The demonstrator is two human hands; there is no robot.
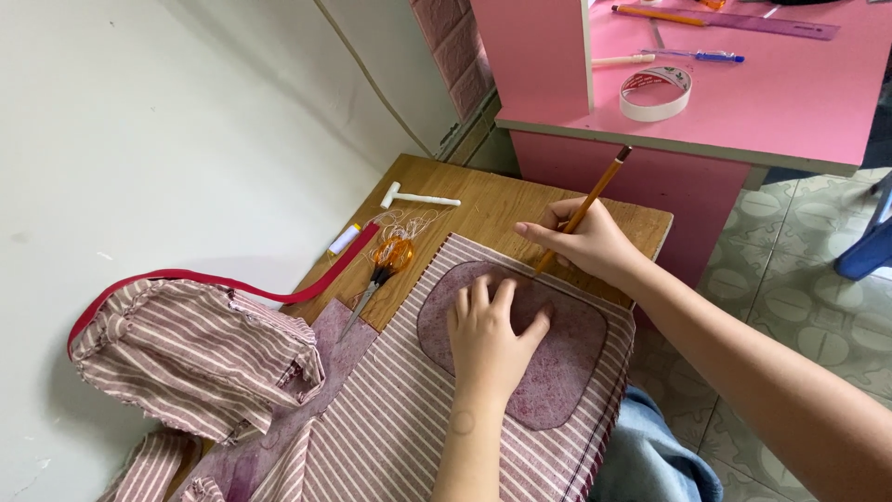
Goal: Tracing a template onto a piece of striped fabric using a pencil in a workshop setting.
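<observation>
Two hands working | left hand [488, 339] pressing flat, fingers spread, on rounded pattern piece [557, 358] atop striped fabric [390, 418] | right hand [585, 244] gripping pencil [583, 209] at piece's far edge | risk: piece sliding, line wandering; scissors [381, 274] left of piece snagging cloth

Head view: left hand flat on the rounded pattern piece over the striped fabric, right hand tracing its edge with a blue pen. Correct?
One thing is off: the right hand holds a yellow-orange pencil, not a blue pen. A blue pen does lie on the pink desk, untouched. The rest stands in the head view: the left hand lies flat on the rounded pattern piece over the striped fabric.
</observation>
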